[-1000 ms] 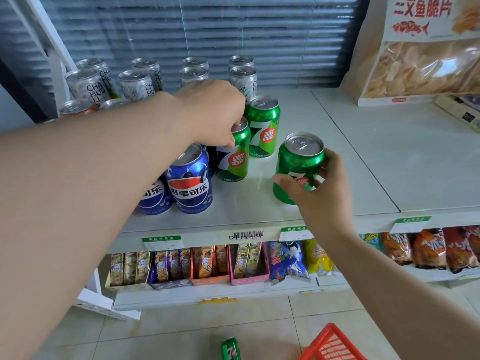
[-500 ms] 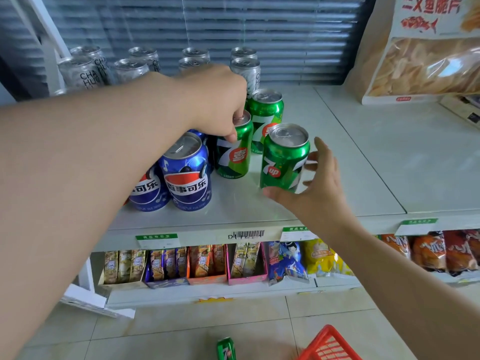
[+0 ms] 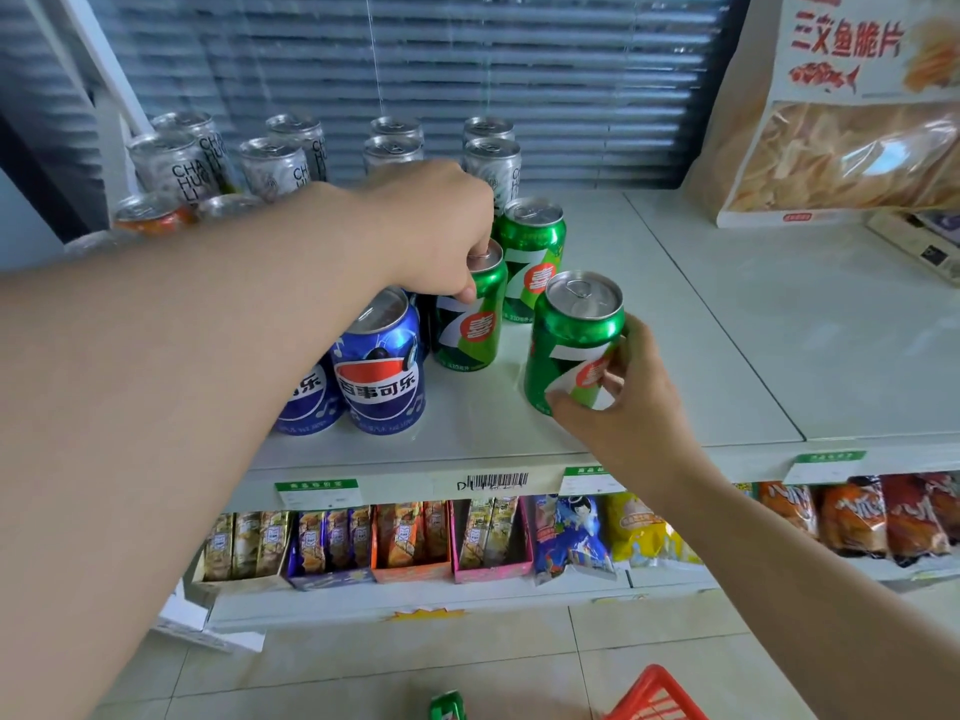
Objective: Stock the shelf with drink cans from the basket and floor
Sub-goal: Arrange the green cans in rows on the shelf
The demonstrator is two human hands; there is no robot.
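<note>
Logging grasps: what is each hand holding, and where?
Right hand grips the nearest green aluminium drink can round its lower side; left hand pinches the top rim of the middle green can.

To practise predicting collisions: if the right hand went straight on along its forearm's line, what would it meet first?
Probably the middle green can, which the left hand grips at its top; depth unclear.

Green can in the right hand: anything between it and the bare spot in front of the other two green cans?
Nothing visible. The held green can in the right hand is just right of that bare shelf patch. Blue cans flank the patch on the left; the left hand grips the middle green can behind it.
</note>
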